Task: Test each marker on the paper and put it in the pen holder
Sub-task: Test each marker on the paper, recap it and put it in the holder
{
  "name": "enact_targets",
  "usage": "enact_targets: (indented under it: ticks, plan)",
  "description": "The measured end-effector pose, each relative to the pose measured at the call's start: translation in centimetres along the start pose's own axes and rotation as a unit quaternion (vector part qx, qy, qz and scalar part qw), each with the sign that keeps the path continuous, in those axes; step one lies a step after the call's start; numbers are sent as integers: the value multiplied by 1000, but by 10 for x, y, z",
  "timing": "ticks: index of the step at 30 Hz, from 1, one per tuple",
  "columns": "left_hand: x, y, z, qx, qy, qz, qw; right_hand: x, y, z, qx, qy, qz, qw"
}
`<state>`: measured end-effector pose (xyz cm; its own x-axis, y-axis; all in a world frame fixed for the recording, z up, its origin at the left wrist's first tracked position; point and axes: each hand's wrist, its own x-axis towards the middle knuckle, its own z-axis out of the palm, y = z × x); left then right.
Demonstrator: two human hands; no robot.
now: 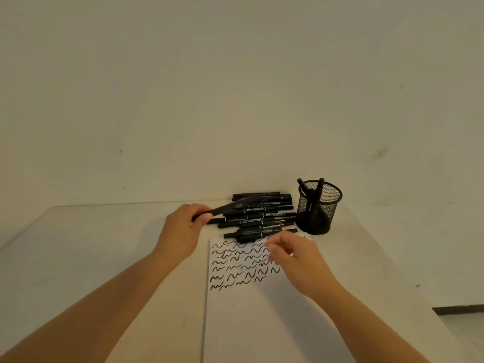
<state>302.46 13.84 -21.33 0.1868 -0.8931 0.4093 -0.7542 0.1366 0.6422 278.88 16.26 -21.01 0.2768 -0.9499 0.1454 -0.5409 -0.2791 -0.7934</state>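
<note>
Forearms come in from bottom edge, both over table (91, 244); paper (262, 318) lies between them, upper part covered w/ rows of black test squiggles, lower part blank. Left hand (183, 226) pinches one black marker (230, 205) by its near end, fingers curled round barrel; far end angled up over the pile of markers (259, 218), which sits just beyond paper's top edge, touching or overlapping it (can't tell which). Right hand (290, 252) hovers over upper right of paper, fingers loosely curled, apart, holding nothing that shows. Pen holder (318, 208), black mesh, stands just right of pile, near back wall (235, 87); a few markers already upright inside, leaning on rim. Judgement: step in hand = lifting next marker clear of pile, approx. midway thru task given pile size vs. squiggle count. To do well: bring marker toward right hand, pull cap off w/ right while left steadies barrel; keep lift clean so neighbours don't roll off stack. Make stroke in blank area below last squiggle row, not over old marks, so result reads clearly. Recap fully before drop. Drop tip-down into holder, aiming at open side of rim away from leaning ones. Cap state on held marker: too blurred to tell.
</note>
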Motion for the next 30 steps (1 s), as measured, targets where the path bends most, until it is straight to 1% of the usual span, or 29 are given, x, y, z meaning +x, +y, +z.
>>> enact_targets:
  ticks: [2, 4, 7, 10, 13, 16, 20, 21, 23, 25, 27, 28, 30]
  plan:
    - [-18, 15, 5, -77, -55, -21, 995, -5, -3, 8, 81, -29, 45, 995]
    - [-36, 29, 8, -135, -98, -43, 985, -12, -7, 13, 163, -40, 69, 983]
    - [-63, 42, 9, -167, -125, -33, 977, -23, -10, 18, 269, -39, 83, 959]
    - [-85, 51, 7, -170, -142, -5, 975, -35, -9, 22, 324, -16, 89, 942]
    - [-97, 55, 5, -131, -138, 21, 982, -43, -10, 26, 362, -1, 89, 928]
    - [-103, 58, 5, -107, -121, 33, 986, -47, -12, 27, 375, 42, 110, 920]
    - [-107, 62, 7, -2, -65, 94, 993, -49, -12, 30, 383, 78, 141, 910]
    - [-107, 63, 6, 36, -52, 122, 991, -50, -13, 31, 386, 85, 147, 907]
    - [-107, 68, 5, 134, -37, 194, 971, -50, -12, 31, 385, 96, 162, 904]
    - [-109, 71, 5, 213, -28, 229, 949, -49, -11, 31, 367, 98, 179, 908]
    - [-111, 74, 7, 244, -64, 209, 945, -47, -10, 29, 355, 95, 194, 910]
    - [-112, 73, 9, 229, -81, 186, 952, -45, -10, 28, 348, 94, 198, 912]
    - [-114, 68, 11, 165, -97, 141, 971, -43, -10, 27, 331, 94, 194, 919]
